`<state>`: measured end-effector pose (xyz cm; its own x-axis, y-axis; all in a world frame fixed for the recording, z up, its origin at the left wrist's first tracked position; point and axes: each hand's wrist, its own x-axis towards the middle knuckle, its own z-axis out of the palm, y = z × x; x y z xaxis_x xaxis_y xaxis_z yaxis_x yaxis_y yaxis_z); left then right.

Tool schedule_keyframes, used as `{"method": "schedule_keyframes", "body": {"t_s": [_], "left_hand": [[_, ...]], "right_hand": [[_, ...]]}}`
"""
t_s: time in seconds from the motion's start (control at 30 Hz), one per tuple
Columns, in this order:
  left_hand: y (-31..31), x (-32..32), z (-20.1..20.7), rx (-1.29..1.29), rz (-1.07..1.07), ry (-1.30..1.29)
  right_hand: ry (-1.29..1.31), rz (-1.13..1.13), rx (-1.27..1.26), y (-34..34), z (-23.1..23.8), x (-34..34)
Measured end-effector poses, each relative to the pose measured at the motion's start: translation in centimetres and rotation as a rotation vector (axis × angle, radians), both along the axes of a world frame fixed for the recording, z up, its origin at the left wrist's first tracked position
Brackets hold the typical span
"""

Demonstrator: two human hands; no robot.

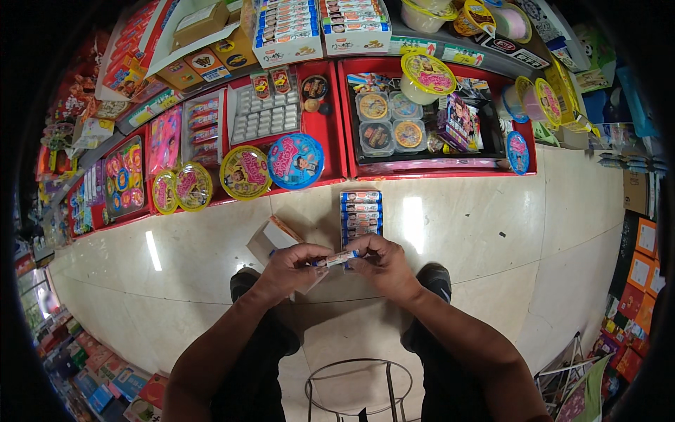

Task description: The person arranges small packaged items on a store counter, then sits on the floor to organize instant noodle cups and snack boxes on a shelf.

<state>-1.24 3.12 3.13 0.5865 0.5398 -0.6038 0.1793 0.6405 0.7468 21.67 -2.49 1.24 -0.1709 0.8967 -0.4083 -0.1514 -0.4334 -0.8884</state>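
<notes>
Between my two hands a small wrapped candy roll (339, 259), white with blue ends, is held level above the floor. My left hand (294, 266) pinches its left end, and my right hand (380, 261) grips its right end with thumb and fingers. Just beyond the hands, a stack of similar candy rolls (361, 211) lies in a row on the floor, its near end hidden by my right hand. An open cardboard box (271, 238) stands tilted behind my left hand, partly covered by it.
A red-edged display shelf (436, 169) runs across the far side, filled with toys and round tubs (295, 162). Upper boxes (288, 35) hold more wrapped rolls. A round metal stool frame (358, 380) is between my legs. Packaged goods (98, 380) line the left; a folding frame (562, 373) stands right.
</notes>
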Motion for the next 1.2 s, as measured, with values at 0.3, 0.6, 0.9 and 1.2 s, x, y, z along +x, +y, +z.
{"method": "schedule_keyframes", "body": {"t_s": [0.3, 0.6, 0.9, 1.2], "left_hand": [[-0.8, 0.5, -0.9, 0.105, 0.099, 0.001], [-1.2, 1.1, -2.1, 0.189, 0.133, 0.028], [-1.1, 5.5, -5.4, 0.941, -0.116, 0.403], [-1.0, 6.7, -7.1, 1.109, -0.207, 0.571]], "right_hand": [[-0.010, -0.027, -0.019, 0.0, 1.1, 1.4], [-0.147, -0.002, -0.037, -0.5, 0.6, 1.8], [-0.920, 0.071, 0.384, -0.6, -1.6, 3.5], [-1.066, 0.092, 0.418, 0.6, -4.1, 3.1]]}}
